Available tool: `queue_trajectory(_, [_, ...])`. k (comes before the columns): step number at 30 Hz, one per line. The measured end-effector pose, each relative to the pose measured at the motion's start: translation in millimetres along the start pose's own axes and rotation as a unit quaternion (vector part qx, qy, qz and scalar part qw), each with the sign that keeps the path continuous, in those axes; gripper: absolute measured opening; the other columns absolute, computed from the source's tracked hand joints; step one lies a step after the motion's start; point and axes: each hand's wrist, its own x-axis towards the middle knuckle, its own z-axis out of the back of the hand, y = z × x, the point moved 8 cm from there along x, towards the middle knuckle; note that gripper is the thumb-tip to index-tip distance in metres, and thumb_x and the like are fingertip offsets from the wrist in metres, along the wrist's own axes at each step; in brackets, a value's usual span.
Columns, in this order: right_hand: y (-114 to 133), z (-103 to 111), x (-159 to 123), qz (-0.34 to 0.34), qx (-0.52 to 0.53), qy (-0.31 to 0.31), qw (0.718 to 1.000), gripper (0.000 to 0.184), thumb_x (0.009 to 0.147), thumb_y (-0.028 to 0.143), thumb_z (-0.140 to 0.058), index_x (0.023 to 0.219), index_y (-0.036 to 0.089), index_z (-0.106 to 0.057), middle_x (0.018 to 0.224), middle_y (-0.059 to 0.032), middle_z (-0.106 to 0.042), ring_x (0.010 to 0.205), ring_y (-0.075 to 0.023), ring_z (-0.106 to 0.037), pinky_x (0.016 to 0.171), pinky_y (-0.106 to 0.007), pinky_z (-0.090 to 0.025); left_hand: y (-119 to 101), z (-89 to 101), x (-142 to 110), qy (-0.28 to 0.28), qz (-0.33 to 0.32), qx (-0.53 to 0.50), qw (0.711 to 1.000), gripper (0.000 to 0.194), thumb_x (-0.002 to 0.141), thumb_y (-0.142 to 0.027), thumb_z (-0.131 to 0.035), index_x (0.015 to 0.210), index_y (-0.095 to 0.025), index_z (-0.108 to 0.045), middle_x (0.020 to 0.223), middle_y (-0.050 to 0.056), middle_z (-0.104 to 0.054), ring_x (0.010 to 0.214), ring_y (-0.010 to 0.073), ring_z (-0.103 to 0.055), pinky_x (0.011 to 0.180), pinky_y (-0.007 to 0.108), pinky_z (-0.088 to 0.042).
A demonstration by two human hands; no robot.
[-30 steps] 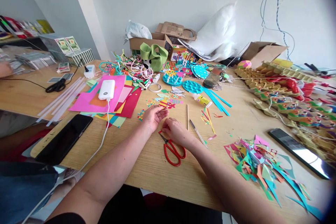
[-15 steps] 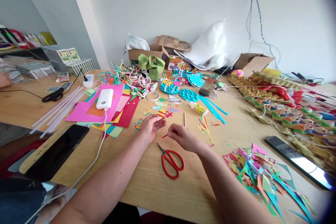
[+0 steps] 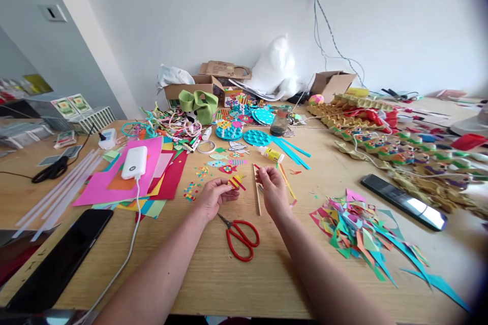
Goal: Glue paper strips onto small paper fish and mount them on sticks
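My left hand (image 3: 214, 197) pinches a small yellow paper fish (image 3: 235, 182) with red stripes between thumb and fingers. To its right, my right hand (image 3: 273, 190) has its fingertips closed on a thin red paper strip (image 3: 256, 166), of which only the end shows. A slim wooden stick (image 3: 257, 198) lies on the table just left of that hand. Red-handled scissors (image 3: 239, 238) rest below both hands. Beyond them lie finished-looking paper fish (image 3: 227, 168) and a yellow-labelled glue bottle (image 3: 272, 154). Yellow and orange paper strips (image 3: 286, 183) sit partly behind my right hand.
Coloured paper sheets (image 3: 114, 183) with a white power bank (image 3: 134, 162) lie left. A black phone (image 3: 61, 261) is nearer. Paper scraps (image 3: 358, 233) and another phone (image 3: 404, 202) are right, before painted egg-carton pieces (image 3: 412, 152). A glass jar (image 3: 281, 121) stands behind.
My right hand has moved away from the left one, up and right beside the wooden stick, still pinching the red strip. My left hand keeps the striped fish. The view has turned right.
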Motion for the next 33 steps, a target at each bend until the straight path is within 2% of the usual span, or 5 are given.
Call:
queue_trajectory(5, [19, -9, -13, 0.089, -0.155, 0.004, 0.984, 0.019, 0.085, 0.04, -0.048, 0.078, 0.022, -0.044, 0.074, -0.001, -0.053, 0.067, -0.0156, -0.05, 0.063, -0.03, -0.041, 3, -1.9, -1, -0.001, 0.012, 0.031, 0.999, 0.024, 0.058, -0.02, -0.075, 0.075, -0.011, -0.061, 0.073, 0.01, -0.072, 0.062, 0.0189, -0.068, 0.062, 0.03, -0.054])
queue_trajectory(8, [24, -14, -19, 0.112, -0.209, 0.012, 0.971, 0.015, 0.088, 0.035, -0.041, 0.08, 0.022, -0.042, 0.074, -0.0014, -0.055, 0.069, -0.0167, -0.053, 0.064, -0.031, -0.04, 5, -4.2, -2, 0.007, 0.016, 0.034, 0.999, 0.027, 0.057, -0.022, -0.077, 0.075, -0.011, -0.061, 0.074, 0.01, -0.072, 0.062, 0.0192, -0.068, 0.062, 0.03, -0.055])
queue_trajectory(17, [24, -19, -24, 0.143, -0.267, 0.023, 0.953, 0.011, 0.09, 0.03, -0.036, 0.081, 0.023, -0.036, 0.071, 0.0013, -0.048, 0.061, -0.0151, -0.047, 0.058, -0.028, -0.036, 9, -10.0, -4, 0.022, 0.031, 0.022, 0.999, 0.025, 0.058, -0.021, -0.077, 0.074, -0.011, -0.06, 0.071, 0.009, -0.071, 0.061, 0.0193, -0.068, 0.063, 0.031, -0.055])
queue_trajectory(26, [26, -21, -24, 0.135, -0.267, 0.044, 0.953, 0.01, 0.089, 0.029, -0.036, 0.081, 0.024, -0.035, 0.07, 0.0018, -0.047, 0.058, -0.0147, -0.045, 0.057, -0.027, -0.033, 11, -14.9, -6, 0.046, 0.047, 0.011, 0.998, 0.021, 0.059, -0.016, -0.072, 0.075, -0.013, -0.058, 0.068, 0.008, -0.07, 0.063, 0.0216, -0.069, 0.064, 0.033, -0.055])
queue_trajectory(33, [23, -26, -24, 0.125, -0.28, 0.103, 0.946, 0.009, 0.089, 0.029, -0.036, 0.081, 0.024, -0.036, 0.069, 0.0022, -0.046, 0.059, -0.0145, -0.046, 0.057, -0.026, -0.034, 9, -11.6, -7, 0.05, 0.068, 0.03, 0.996, 0.02, 0.063, -0.022, -0.065, 0.08, -0.012, -0.061, 0.069, 0.009, -0.07, 0.06, 0.0223, -0.068, 0.055, 0.032, -0.053])
